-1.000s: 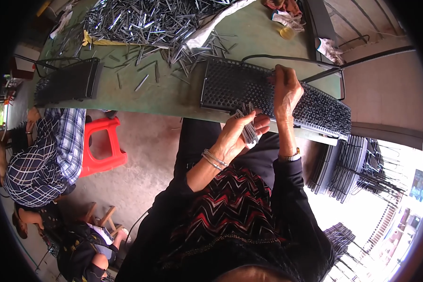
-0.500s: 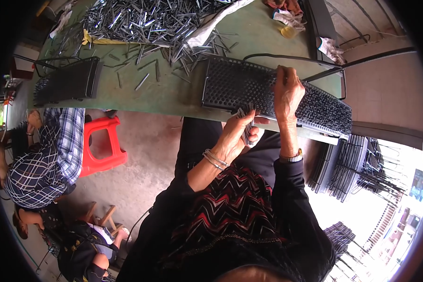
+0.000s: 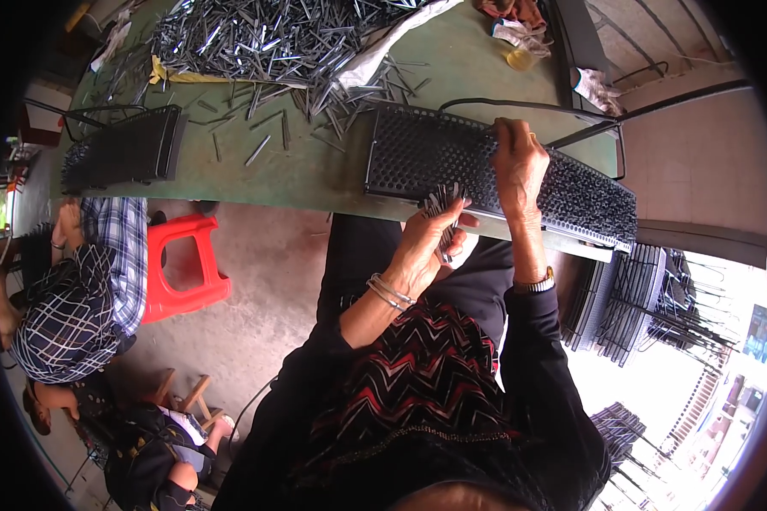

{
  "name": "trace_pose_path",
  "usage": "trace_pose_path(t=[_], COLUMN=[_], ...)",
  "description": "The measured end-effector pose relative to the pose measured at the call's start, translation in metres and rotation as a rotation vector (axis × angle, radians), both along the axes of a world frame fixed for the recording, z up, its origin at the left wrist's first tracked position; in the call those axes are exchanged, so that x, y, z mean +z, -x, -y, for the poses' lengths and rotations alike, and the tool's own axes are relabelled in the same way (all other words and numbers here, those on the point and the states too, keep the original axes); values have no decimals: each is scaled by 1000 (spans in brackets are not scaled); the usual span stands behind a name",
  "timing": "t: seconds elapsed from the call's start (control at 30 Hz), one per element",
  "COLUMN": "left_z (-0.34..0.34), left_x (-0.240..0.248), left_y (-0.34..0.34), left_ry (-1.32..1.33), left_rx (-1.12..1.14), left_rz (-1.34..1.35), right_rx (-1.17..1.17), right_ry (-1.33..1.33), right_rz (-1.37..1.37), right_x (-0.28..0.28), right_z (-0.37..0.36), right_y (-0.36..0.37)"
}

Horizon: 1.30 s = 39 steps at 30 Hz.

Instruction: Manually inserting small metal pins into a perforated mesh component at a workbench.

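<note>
Person's L hand [image 3: 423,238] grasped a bunch of thin dark strips [image 3: 441,204], upper ends fanned, at the near edge of the green table [image 3: 230,180]. R hand [image 3: 521,170], fingers curled, was at a black perforated panel [image 3: 405,149]; fingertips hidden, so can't tell if it pinched anything. Panel lay along table's near edge, twd the R corner, its R part densely covered w/ dark bits. Big strip pile [image 3: 256,38] lay twd the far edge; 2nd panel [image 3: 123,153] was nr the L corner, by a co-worker [image 3: 60,315].
</note>
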<state>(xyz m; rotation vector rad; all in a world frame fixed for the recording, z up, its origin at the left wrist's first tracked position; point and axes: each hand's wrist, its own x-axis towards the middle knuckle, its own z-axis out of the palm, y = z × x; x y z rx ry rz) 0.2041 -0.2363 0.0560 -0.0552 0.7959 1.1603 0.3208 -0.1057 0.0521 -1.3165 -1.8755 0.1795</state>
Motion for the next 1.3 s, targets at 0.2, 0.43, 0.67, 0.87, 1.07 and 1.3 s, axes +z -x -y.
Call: trace_pose_path(t=[0.2,0.43,0.67,0.87,1.07,1.3], left_z=[6,6,6,11,15,14], left_x=[-7,-5,-7,-1,-16,0], left_y=[5,2,-4,-5,-12,-13], left_ry=[-32,-5,-34,-92,-10,67], left_rx=[-59,-65,-30,-25,-70,54], left_rz=[4,-29,-74,-104,-37,-156], right_rx=[8,61,19,-36,56,65], right_ry=[-32,-4,46,37,75,503], right_rz=[21,101,171,175,161,-107], right_x=[-4,-6,7,6,-2,31], right_z=[3,6,9,20,25,45], right_y=[1,3,1,3,-5,-24])
